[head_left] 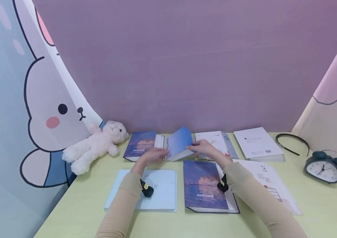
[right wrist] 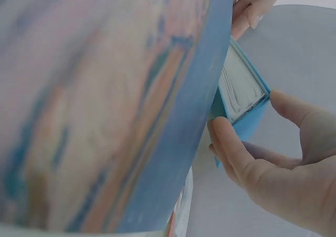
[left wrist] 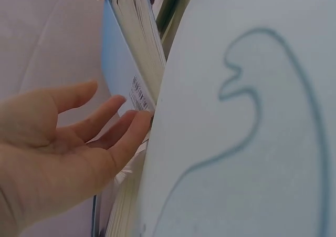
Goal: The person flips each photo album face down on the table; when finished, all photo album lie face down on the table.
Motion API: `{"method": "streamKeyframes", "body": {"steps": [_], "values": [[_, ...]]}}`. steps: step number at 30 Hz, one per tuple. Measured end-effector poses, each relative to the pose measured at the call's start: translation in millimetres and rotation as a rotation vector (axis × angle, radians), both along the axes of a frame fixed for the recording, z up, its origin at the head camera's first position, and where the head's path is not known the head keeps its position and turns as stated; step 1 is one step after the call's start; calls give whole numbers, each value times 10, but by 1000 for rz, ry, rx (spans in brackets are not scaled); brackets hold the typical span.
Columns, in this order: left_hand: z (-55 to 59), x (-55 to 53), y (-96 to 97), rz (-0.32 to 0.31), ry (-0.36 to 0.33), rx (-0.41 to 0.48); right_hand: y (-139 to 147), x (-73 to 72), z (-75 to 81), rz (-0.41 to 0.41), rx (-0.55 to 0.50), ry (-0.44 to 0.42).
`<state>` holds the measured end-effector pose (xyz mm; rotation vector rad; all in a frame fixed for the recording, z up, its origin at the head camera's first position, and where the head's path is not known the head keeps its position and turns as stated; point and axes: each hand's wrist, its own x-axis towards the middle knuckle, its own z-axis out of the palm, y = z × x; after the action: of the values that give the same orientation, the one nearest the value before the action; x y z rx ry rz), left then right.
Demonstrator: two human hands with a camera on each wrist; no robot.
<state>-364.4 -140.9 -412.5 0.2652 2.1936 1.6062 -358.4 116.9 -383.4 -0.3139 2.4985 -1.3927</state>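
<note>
A thick blue book [head_left: 181,142] with white page edges is tilted up off the table at the back middle. My right hand [head_left: 205,147] pinches its right end, thumb on one cover and fingertips on the other in the right wrist view. My left hand [head_left: 155,156] is at the book's lower left corner. In the left wrist view its fingers are loosely extended beside the barcode [left wrist: 138,96], the thumb apart from the cover; whether the fingertips touch is hard to tell. Below the forearms lie a light blue book [head_left: 159,198] and a purple photo album [head_left: 204,188].
Another photo album [head_left: 140,142] lies back left beside a white plush toy [head_left: 97,145]. White books [head_left: 216,140], [head_left: 256,142] and a white booklet [head_left: 271,185] lie to the right. A black headband [head_left: 290,135] and a dark green alarm clock [head_left: 323,168] are at far right.
</note>
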Motion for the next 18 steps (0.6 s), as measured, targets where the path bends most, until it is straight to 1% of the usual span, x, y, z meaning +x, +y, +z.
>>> {"method": "streamKeyframes", "body": {"steps": [3,7,9,13,18], "values": [[-4,-12,-3,13,9,-4,9,-21,-44,7,6,-10],[-16,-26,3,46,42,-45,15,-54,-84,23,33,-2],[-21,-29,6,53,55,-61,17,-61,-90,25,37,1],[-25,-24,7,47,62,-71,25,-60,-95,58,65,29],[-3,-2,24,28,64,-77,37,-42,-94,96,121,98]]}}
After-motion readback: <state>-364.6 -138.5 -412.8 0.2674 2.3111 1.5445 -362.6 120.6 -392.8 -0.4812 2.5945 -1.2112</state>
